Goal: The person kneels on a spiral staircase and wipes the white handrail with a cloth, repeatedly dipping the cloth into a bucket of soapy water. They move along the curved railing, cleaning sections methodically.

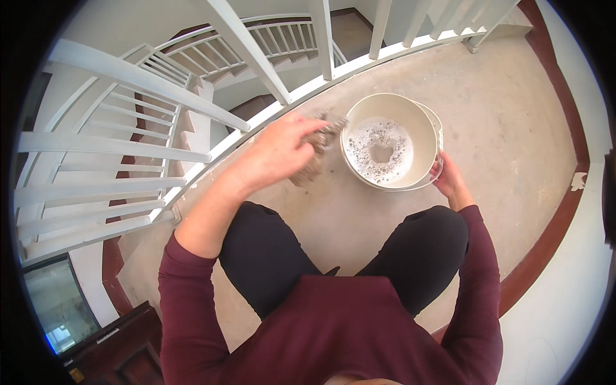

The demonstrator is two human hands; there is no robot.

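A cream plastic bucket (426, 168) stands on the concrete floor in front of my knees, with suds and bubbles (363, 166) on the liquid in it. My left hand (288, 149) is to the left of the bucket, gripping a wet, crumpled brownish cloth (308, 173). The cloth is slightly blurred, and its upper end is close to the bucket's left rim. On the other side, my right hand (448, 179) holds the bucket's right side near its handle, with the fingertips partly hidden behind the wall.
A white metal railing (308, 96) runs along the landing's edge, with stairs (192, 134) and more railings below. A dark red band (570, 115) borders the floor and the white wall on the right. At the lower left is a dark wooden door (139, 356).
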